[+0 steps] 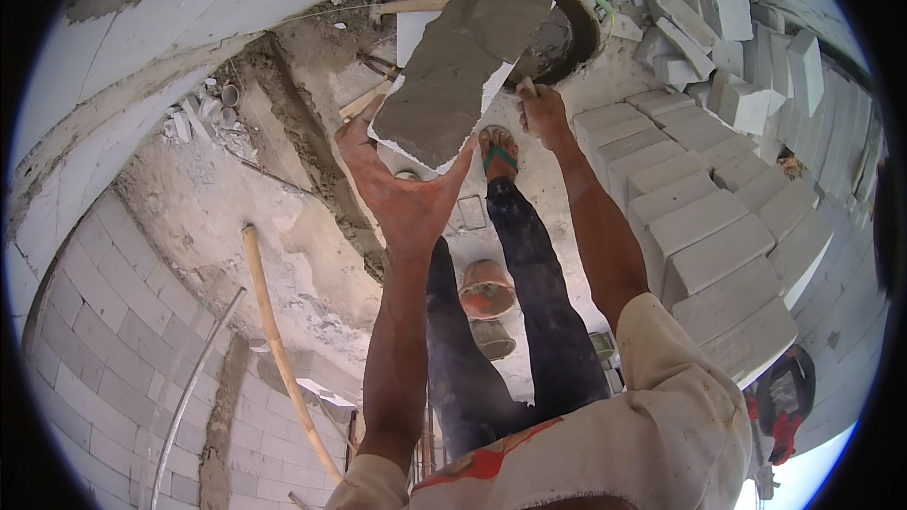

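Observation:
My left hand (402,191) is raised and spread under a white lightweight block (460,64), gripping its lower edge. The block's upturned face is coated with grey mortar. My right hand (541,110) is just right of the block, closed around a tool handle whose blade is hidden behind the block. Past the block sits a round black tub of mortar (570,30). Both forearms come up from the lower edge, and my dark trouser legs and a sandalled foot (498,153) show below.
A stack of white blocks (710,236) lies at right, with loose blocks (723,28) heaped at the back right. A laid block wall (104,321) curves at left. A bamboo pole (279,349), a bent pipe (189,387) and an orange bucket (487,288) are below.

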The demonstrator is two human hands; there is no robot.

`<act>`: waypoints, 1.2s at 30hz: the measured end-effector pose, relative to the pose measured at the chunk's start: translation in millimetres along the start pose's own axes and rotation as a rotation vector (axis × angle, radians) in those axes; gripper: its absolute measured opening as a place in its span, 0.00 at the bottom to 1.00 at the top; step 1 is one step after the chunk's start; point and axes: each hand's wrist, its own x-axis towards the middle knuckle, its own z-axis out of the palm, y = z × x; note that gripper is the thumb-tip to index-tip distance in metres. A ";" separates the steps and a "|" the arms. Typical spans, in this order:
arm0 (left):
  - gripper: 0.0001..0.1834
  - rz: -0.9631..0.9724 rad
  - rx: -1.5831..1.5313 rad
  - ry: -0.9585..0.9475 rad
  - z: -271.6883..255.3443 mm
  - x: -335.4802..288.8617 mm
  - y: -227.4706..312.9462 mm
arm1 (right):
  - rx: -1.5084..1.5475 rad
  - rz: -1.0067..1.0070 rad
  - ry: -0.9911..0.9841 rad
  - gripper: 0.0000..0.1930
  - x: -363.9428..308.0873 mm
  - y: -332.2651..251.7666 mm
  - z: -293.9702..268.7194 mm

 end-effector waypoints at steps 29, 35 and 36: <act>0.36 -0.145 0.013 -0.031 -1.9 2.7 26.5 | -2.663 -1.565 0.077 0.26 -138.7 -22.7 159.5; 0.38 -0.302 -0.100 0.011 -55.1 -15.8 -4.7 | -2.662 -1.439 -0.236 0.17 -123.6 -30.9 183.0; 0.37 -0.249 0.008 0.134 -68.0 -31.4 -15.7 | -2.563 -1.350 -0.303 0.15 -130.2 -38.0 179.4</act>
